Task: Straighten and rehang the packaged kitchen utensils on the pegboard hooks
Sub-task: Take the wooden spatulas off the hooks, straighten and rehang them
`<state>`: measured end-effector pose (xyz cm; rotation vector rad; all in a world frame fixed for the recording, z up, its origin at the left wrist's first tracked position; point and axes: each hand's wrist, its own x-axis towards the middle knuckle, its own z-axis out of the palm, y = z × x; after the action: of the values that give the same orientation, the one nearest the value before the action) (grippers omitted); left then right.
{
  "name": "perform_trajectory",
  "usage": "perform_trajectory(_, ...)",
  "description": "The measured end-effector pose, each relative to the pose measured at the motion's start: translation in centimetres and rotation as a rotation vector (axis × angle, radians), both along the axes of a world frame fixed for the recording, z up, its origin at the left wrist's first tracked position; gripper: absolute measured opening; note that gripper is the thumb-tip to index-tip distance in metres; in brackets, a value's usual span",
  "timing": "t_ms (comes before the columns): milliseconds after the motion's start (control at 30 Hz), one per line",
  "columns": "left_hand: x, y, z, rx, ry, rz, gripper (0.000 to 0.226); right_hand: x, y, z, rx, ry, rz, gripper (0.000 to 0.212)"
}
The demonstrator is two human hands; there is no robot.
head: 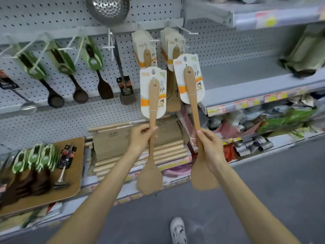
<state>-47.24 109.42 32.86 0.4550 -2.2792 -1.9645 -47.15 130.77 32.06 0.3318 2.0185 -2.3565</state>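
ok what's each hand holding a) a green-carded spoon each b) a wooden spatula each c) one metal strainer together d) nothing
b: the left hand grips one wooden spatula by its handle, the right hand a second spatula

My left hand [143,138] grips one carded wooden spatula [151,136] by its handle, my right hand [210,147] another wooden spatula [197,127], both held blade-down before the pegboard [52,20] hooks [184,29].
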Motion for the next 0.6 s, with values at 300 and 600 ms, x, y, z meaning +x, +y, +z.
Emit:
perform_trajectory(300,-8.2,3.0,0.8,0.045,0.024,0.003,0.017,-10.1,2.3,-0.1,-0.025,-0.059,0.05,0.012)
perform_trajectory(600,-10.3,2.4,0.8,0.001,-0.034,0.049,0.017,-14.9,1.2,-2.7,-0.071,-0.11,0.137,0.015)
